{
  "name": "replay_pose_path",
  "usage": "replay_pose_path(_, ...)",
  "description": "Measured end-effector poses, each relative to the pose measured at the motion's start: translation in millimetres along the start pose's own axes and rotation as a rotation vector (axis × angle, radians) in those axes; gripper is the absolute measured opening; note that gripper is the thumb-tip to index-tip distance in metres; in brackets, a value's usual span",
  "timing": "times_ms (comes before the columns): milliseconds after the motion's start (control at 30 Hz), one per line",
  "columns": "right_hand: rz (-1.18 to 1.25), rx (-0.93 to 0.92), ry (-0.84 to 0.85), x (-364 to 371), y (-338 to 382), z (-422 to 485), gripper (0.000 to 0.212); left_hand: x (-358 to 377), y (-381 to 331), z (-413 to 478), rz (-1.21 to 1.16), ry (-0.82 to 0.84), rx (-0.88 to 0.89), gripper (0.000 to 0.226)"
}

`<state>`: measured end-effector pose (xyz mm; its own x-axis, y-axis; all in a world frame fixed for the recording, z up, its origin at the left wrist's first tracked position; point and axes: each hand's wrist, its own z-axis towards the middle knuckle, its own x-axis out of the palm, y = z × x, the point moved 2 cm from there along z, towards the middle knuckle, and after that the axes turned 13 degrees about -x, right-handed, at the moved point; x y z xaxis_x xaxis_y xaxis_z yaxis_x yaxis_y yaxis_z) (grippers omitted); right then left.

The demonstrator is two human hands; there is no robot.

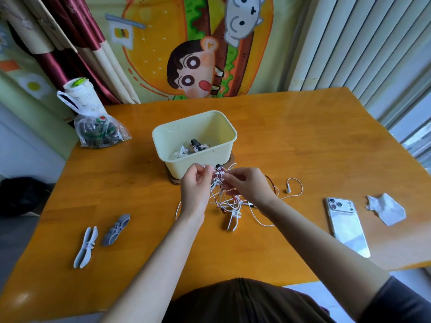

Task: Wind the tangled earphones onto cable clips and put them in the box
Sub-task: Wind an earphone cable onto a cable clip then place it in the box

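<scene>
A tangle of white and red earphone cables (pixel 227 201) hangs between my hands just in front of the cream box (pixel 177 136). My left hand (pixel 195 187) pinches strands at the top of the tangle. My right hand (pixel 248 185) pinches the tangle from the right. A white cable clip (pixel 234 219) dangles in the lower part of the tangle. One white earbud (pixel 288 190) and its loop of cable lie on the table to the right. Wound earphones (pixel 191 149) lie inside the box. Two grey cable clips (pixel 85 247) (pixel 116 230) lie at the front left.
A white phone (pixel 346 226) lies face down at the right, with a crumpled tissue (pixel 386 209) beyond it. A plastic bag with dark contents (pixel 100 132) and a cup (pixel 81 94) stand at the table's (pixel 303 141) back left corner.
</scene>
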<state>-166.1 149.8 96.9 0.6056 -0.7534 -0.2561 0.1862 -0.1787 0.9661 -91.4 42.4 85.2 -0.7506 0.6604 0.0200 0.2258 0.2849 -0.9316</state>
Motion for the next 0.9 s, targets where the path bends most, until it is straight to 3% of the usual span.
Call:
replay_pose_path(133,-0.011,0.039,0.020,1.5,1.3,-0.8,0.034,0.5,-0.9,-4.2,0.089,0.010,0.063,0.015)
replay_pose_path(267,-0.194,-0.054,0.052,1.2,3.7,-1.9,0.023,-0.4,1.4,-4.6,0.160,0.002,0.085,0.017)
replay_pose_path(433,-0.469,-0.221,0.020,5.1,9.6,-6.2,0.025,-2.2,0.8,-6.3,0.146,-0.016,0.081,0.017)
replay_pose_path(667,-0.646,-0.224,-0.012,10.1,5.4,0.2,0.021,4.6,4.3,-13.8,0.215,0.017,0.075,0.019)
replay_pose_path(900,-0.564,-0.247,-0.038,10.4,5.7,-5.2,0.017,5.4,8.2,-12.4,0.138,0.026,0.004,0.015)
